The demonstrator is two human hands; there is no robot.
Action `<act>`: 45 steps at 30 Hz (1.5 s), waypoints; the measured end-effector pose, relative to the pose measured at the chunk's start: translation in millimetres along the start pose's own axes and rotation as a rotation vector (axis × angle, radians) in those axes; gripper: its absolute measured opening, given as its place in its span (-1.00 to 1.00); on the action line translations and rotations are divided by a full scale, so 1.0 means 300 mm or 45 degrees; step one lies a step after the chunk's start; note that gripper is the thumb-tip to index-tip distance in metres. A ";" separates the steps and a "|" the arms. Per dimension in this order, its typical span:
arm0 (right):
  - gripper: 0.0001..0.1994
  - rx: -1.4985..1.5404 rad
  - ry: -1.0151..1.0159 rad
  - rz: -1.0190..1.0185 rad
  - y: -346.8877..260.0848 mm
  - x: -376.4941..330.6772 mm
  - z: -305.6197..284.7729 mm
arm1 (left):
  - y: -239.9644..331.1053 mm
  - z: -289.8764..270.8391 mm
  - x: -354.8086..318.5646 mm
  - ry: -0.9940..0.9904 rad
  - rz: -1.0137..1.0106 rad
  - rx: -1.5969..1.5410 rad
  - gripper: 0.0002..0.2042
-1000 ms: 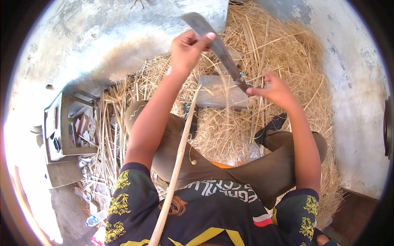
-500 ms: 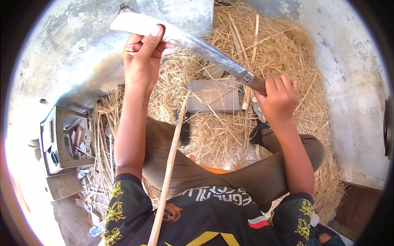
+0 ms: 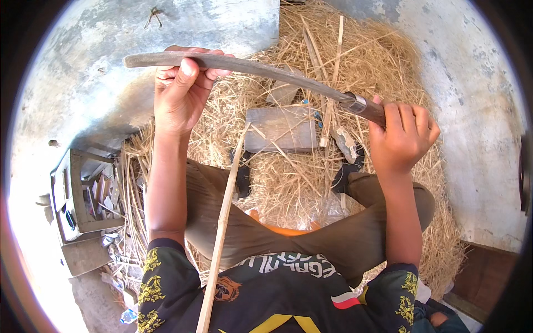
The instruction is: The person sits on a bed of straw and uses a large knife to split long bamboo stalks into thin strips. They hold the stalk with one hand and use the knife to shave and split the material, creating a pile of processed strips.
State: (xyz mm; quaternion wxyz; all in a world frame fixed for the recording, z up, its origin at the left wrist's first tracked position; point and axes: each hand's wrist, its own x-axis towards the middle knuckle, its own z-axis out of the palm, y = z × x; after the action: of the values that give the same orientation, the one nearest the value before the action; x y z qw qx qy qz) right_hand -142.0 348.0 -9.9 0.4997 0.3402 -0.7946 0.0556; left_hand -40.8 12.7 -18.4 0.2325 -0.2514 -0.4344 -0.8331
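Observation:
A long curved machete [image 3: 261, 70] is held up across the view, its narrow edge turned toward me. My right hand [image 3: 401, 133] wraps round the brown handle at the right end, just past a metal collar. Near the blade's left end, my left hand [image 3: 180, 94] pinches the blade, thumb on the near side and fingers behind. A pale split bamboo strip [image 3: 222, 222] leans up from my lap between my arms, touched by neither hand. Below the blade lies a grey wooden block [image 3: 282, 130] on the shavings.
Straw-like shavings [image 3: 383, 66] cover the floor between my crossed legs and the walls. A wooden frame box [image 3: 100, 222] with scraps inside stands at the left. Long thin strips [image 3: 130, 194] are piled beside it. A weathered wall [image 3: 222, 22] rises ahead, another on the right.
The machete has rolled from showing its broad shiny side to showing its narrow edge. My right hand has moved right with the handle; my left hand has shifted slightly left and down.

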 end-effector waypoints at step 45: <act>-0.83 -0.146 -0.026 -0.156 0.204 -0.009 -0.015 | 0.143 -0.123 0.041 0.959 0.025 0.396 -0.79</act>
State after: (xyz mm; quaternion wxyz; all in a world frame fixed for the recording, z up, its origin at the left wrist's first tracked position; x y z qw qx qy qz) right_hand -174.3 398.0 5.5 0.5127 0.3596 -0.7792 -0.0243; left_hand -32.2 -42.5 -3.1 0.4184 0.1053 -0.4374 -0.7890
